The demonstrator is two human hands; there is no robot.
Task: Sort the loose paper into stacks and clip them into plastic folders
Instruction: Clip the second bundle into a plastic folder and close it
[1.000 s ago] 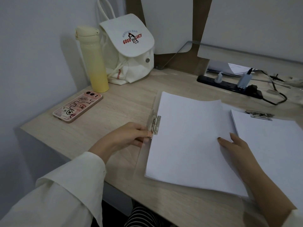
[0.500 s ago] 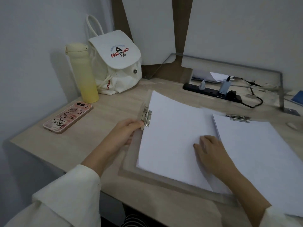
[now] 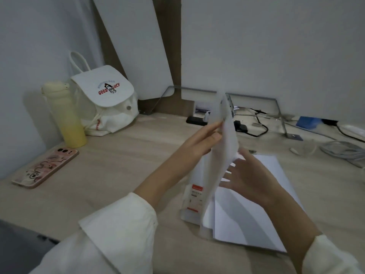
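Paper (image 3: pixel 229 139) looks clipped into the plastic folder (image 3: pixel 223 110), which my left hand (image 3: pixel 199 142) pinches upright over the desk (image 3: pixel 118 165), right hand (image 3: pixel 251 176) with fingers (image 3: pixel 245 156) spread behind it. Second stack (image 3: pixel 246 224) lies flat underneath; I judge it still needs clipping.

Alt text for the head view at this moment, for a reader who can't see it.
The left hand pinches a paper-filled plastic folder held on edge over a desk, with the open right hand spread at its other side. A second paper stack lies flat beneath; a phone, yellow bottle and white backpack sit at left.
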